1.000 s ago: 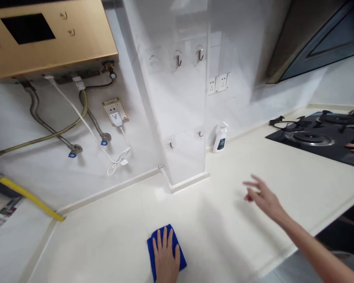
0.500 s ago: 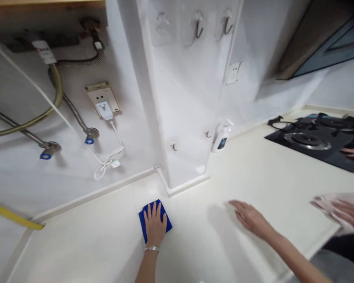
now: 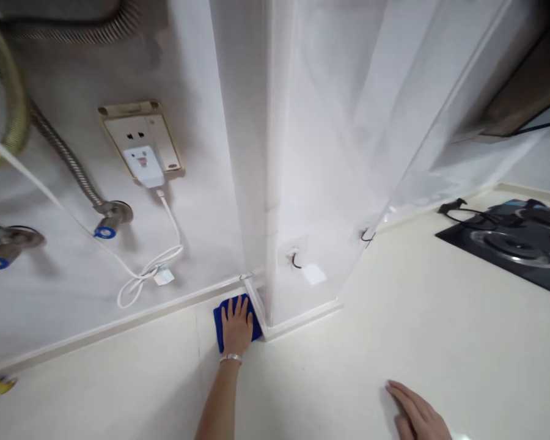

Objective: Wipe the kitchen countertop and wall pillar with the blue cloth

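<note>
A folded blue cloth [image 3: 219, 324] lies on the white countertop [image 3: 302, 391], in the corner where the wall meets the pillar. My left hand [image 3: 236, 330] rests flat on top of it, fingers spread, pressing rather than gripping; a bracelet circles the wrist. The cloth's right edge meets the low trim at the pillar's base. At the lower right, my right hand [image 3: 419, 412] is over the bare countertop with its fingers stretched out and nothing held. Part of that hand is cut off by the frame's bottom edge.
A white pillar [image 3: 321, 183] with small hooks juts out just right of the cloth. On the left wall are a socket with a white plug [image 3: 144, 166], a coiled cable [image 3: 149, 269] and valves [image 3: 112, 220]. A black gas hob [image 3: 508, 238] sits at the right.
My left hand has slid the cloth forward into the corner. My right hand has drawn back toward the bottom edge. The view has moved closer; another person's hands and pink cloth have left it.
</note>
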Demonstrator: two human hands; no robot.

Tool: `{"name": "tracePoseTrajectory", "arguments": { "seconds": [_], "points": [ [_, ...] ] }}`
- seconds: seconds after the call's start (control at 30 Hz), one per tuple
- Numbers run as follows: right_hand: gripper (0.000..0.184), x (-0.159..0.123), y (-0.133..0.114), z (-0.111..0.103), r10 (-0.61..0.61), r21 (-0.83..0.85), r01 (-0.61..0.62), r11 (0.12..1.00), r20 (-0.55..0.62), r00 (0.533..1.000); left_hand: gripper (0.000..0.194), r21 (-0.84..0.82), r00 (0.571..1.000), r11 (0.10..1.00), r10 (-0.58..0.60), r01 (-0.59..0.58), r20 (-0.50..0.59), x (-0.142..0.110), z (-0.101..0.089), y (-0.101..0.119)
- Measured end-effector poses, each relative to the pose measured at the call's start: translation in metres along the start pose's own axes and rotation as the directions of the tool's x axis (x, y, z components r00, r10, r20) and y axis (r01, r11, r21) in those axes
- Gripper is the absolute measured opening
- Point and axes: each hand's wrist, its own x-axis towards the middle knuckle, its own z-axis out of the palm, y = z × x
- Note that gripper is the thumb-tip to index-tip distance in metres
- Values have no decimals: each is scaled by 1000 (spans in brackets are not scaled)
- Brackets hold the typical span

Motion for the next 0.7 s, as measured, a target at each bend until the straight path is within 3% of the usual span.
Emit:
{"name": "tracePoseTrajectory", "arguments": {
  "seconds": [0.23, 0.37, 0.53, 0.7],
  "points": [
    [46, 9, -21, -17, 76, -22, -74, 997, 106, 992, 56, -44, 999, 998, 40, -39, 18, 41, 14, -15],
    [44, 17, -32, -23, 91, -10, -90, 996, 79, 993, 58, -63, 1000, 998, 30, -31, -6, 48, 17, -16],
    [44, 19, -31, -21, 58, 17, -59, 998, 39, 998, 57, -35, 999, 999, 15, -16, -32, 31, 12, -6],
    [43, 21, -30, -18, 63, 17, -64, 998, 17, 998, 55, 32, 1000, 999, 24, -24, -5, -13, 3, 6]
  ]
}}
